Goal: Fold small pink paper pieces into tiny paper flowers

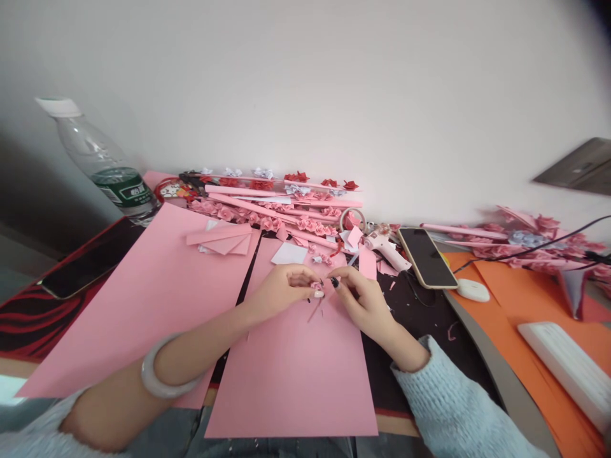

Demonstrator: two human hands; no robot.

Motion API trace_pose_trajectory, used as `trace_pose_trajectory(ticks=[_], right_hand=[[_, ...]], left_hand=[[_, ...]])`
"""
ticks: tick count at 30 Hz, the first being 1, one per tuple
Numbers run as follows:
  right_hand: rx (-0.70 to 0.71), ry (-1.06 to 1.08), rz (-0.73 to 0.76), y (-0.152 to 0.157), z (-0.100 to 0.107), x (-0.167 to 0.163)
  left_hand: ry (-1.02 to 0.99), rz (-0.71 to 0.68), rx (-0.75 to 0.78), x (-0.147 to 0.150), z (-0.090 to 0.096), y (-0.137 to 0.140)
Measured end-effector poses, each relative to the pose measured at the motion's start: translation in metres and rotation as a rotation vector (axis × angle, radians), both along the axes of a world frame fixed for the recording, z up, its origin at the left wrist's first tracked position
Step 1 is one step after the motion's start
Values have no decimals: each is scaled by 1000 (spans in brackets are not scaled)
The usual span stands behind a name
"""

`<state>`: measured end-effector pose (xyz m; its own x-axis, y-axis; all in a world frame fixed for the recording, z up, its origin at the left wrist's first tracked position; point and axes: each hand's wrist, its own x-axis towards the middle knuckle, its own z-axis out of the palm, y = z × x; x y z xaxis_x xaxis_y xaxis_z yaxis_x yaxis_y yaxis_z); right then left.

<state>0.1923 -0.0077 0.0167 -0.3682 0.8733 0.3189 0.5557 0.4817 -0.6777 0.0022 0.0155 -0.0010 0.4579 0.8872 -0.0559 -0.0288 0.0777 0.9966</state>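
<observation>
Above the pink paper sheet [296,375] my two hands meet in front of me. My left hand [286,289] is closed, pinching a small pink paper flower [317,287] between thumb and fingers. A thin strip or stick [314,310] points down from below the flower; what it is made of I cannot tell. My right hand [360,299] is also closed, its thumb and forefinger pressed together just right of the flower. Whatever those fingertips pinch is too small to name. Small paper flowers [324,258] and a white paper square [289,254] lie just beyond my hands.
Rolled pink paper and paper flowers [267,210] line the wall. A water bottle [114,172] stands left, beside a dark phone [81,273]. To the right lie a glue gun [389,250], a phone [427,257], a white case [472,290], orange paper [515,324] and a white power strip [568,369].
</observation>
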Motion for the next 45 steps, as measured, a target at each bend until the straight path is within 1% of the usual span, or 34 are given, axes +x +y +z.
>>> trace_pose_trajectory(ticks=[9, 19, 25, 28, 31, 38, 45], right_hand=[[8, 1, -15, -1, 0, 0], [15, -5, -18, 0, -1, 0], [25, 17, 14, -1, -2, 0], [12, 17, 31, -2, -4, 0], [0, 18, 12, -2, -5, -2], [-37, 17, -20, -2, -5, -9], [-106, 65, -72, -4, -7, -12]], left_hand=[[-39, 23, -45, -1, 1, 0], [7, 22, -1, -2, 1, -3], [9, 26, 9, -1, -2, -1], [11, 18, 13, 0, -1, -1], [12, 23, 21, 1, 1, -1], [145, 60, 105, 3, 5, -7], [184, 68, 116, 6, 10, -10]])
